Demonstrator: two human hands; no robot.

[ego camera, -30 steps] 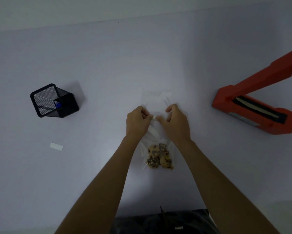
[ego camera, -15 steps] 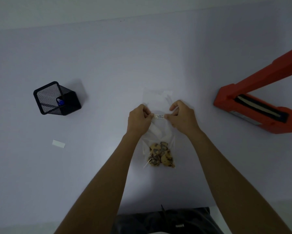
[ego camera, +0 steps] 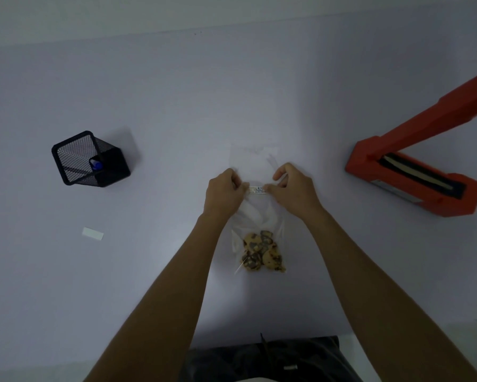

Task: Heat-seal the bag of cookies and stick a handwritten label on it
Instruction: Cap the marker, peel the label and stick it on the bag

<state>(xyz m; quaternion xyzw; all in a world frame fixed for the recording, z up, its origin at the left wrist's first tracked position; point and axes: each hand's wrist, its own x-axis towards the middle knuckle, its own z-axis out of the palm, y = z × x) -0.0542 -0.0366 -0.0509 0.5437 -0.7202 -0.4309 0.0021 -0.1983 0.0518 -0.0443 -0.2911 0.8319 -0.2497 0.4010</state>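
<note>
Label [ego camera: 256,189] stretched wider between both hands [ego camera: 260,191].

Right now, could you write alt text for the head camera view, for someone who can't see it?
Two hands, left and right, press a small label onto a clear bag of cookies on a pale table. A red heat sealer stands open at right; a mesh pen holder sits at left.

I can see dark handwriting in a few short lines on the label [ego camera: 256,190] lying across the bag [ego camera: 255,164], but it is too small to read from here.
</note>
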